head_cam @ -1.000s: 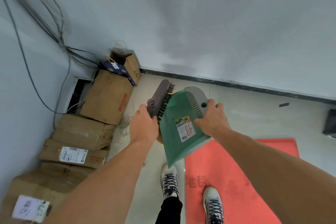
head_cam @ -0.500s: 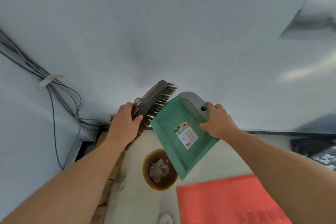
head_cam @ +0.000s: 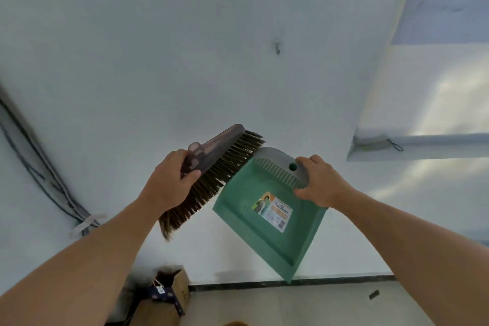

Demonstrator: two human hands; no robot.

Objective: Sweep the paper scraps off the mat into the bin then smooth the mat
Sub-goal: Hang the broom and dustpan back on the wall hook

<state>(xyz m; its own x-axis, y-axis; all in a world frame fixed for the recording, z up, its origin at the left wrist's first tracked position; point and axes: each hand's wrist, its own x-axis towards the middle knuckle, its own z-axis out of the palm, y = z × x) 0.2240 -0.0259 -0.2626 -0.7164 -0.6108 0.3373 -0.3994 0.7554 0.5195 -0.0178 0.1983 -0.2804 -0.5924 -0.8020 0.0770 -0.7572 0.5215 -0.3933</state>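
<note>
head view: left hand (head_cam: 169,188) up before white wall (head_cam: 185,61), fingers and thumb curled round brush (head_cam: 211,148) back, bristles angled down-right, tips just beside dustpan top. right hand (head_cam: 321,182) grips grey top rim of green dustpan (head_cam: 291,243); pan tilted, open lip pointing down toward floor. cardboard box (head_cam: 158,312) low left, by skirting.

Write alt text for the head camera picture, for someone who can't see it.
A person's left hand grips a brown brush and the right hand holds a green dustpan by its grey top, both held up before a white wall. A cardboard box sits below, by the wall.
</note>
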